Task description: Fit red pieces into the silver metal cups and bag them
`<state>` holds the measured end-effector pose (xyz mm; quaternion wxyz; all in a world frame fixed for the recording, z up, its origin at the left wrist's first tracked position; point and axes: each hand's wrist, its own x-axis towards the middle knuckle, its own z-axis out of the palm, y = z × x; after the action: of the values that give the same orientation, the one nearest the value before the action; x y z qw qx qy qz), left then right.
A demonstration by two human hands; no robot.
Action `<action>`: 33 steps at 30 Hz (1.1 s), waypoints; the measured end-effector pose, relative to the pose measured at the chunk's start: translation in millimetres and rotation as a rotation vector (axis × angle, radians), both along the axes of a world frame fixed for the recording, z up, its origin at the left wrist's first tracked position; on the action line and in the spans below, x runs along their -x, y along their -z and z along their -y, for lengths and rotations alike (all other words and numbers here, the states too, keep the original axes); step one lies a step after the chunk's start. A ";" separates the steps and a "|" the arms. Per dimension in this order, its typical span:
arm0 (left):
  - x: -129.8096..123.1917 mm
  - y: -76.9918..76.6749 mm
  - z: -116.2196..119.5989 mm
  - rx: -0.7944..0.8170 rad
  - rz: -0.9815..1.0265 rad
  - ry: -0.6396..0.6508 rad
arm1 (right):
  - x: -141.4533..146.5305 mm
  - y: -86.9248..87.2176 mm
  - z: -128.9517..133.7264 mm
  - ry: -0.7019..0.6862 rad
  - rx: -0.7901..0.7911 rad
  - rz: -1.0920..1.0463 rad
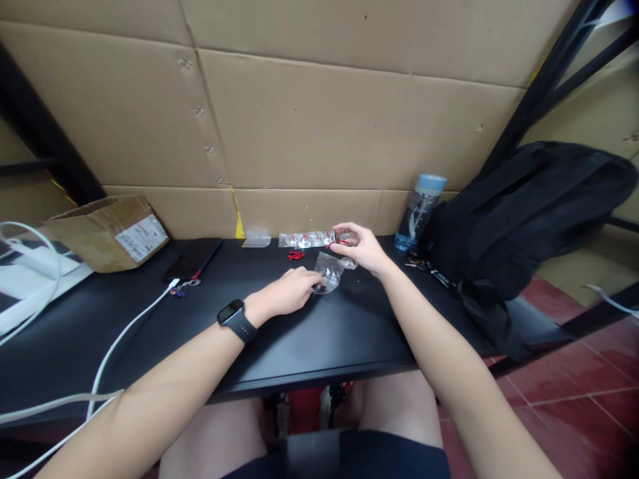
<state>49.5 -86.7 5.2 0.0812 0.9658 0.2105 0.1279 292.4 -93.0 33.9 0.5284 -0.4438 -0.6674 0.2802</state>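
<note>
My left hand (294,291), with a dark watch on its wrist, has its fingers closed at the lower left edge of a small clear plastic bag (330,271) on the black table. Farther back, my right hand (363,249) curls its thumb and fingers together around something small, dark and reddish that is mostly hidden. Beside those fingertips lies a strip of clear packets (305,239) with red bits inside. A small heap of red pieces (295,255) rests just in front of the strip. Below the right palm is another crumpled clear piece (350,263).
Left on the table (319,352) are an open cardboard box (110,233), a dark phone (192,259) and white cables (117,339). A clear plastic piece (257,237) lies at the back. A water bottle (419,213) and a black backpack (519,213) stand right. Cardboard walls the back.
</note>
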 end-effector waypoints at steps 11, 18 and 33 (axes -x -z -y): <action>-3.9 11.0 1.4 -0.126 -0.049 -0.114 | -5.1 -12.1 13.6 -0.060 -0.060 0.605; -3.7 5.2 5.4 0.017 -0.043 -0.137 | -11.9 -20.8 22.3 -0.144 0.107 0.813; 6.8 -7.2 5.7 0.154 -0.190 -0.080 | -6.9 -15.9 23.0 -0.122 0.336 0.958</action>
<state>42.7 -92.4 12.4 0.1295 0.9553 0.2650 0.0227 299.2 -116.0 49.9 0.0672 -0.5616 -0.8050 0.1789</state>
